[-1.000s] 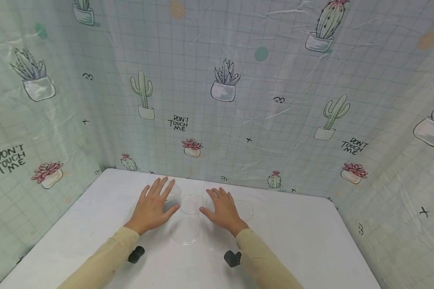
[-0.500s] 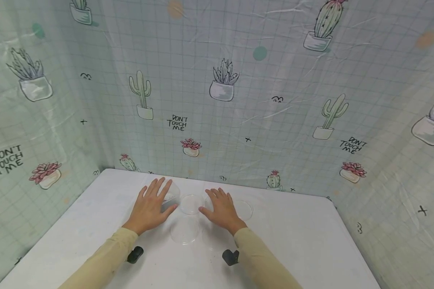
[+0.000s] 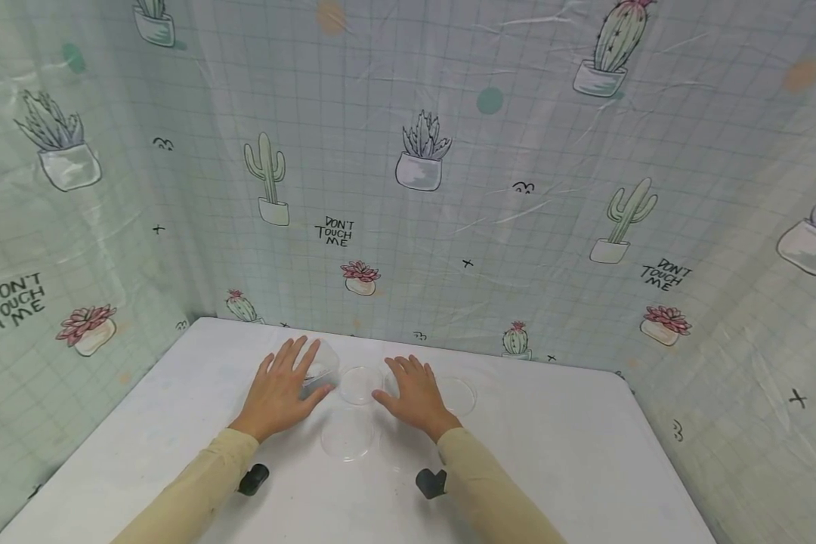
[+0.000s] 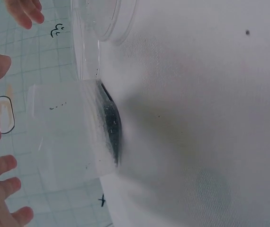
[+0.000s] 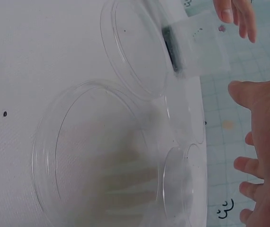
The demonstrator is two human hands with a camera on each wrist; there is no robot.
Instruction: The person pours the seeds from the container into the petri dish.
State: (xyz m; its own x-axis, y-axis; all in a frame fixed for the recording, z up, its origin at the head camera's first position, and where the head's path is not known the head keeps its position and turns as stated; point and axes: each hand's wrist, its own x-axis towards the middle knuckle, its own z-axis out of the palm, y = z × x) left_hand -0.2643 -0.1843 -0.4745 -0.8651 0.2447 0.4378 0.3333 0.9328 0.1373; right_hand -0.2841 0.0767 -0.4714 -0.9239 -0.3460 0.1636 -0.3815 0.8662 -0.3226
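Observation:
My left hand (image 3: 279, 393) hovers with fingers spread over a clear, boxy plastic container (image 4: 68, 127) at the back left. Dark material (image 4: 110, 125) lies along the container's bottom. To the right, my right hand (image 3: 418, 397) is held out palm down with relaxed fingers, above a group of clear round petri dishes. One dish (image 3: 361, 366) sits between the hands, another (image 3: 347, 459) lies in front of it, and a third (image 3: 474, 397) shows beyond the right hand. A large dish (image 5: 38, 161) fills much of the right wrist view. Neither hand holds anything.
A white cloth (image 3: 571, 453) covers the table, with a few dark specks (image 5: 4, 114) on it. Cactus-print curtains (image 3: 449, 227) stand behind and at both sides. Two black devices (image 3: 254, 480) hang by the forearms.
Both hands have drifted very slightly left, the left one a little more, uncovering a bit more of the container. The dishes stay where they were.

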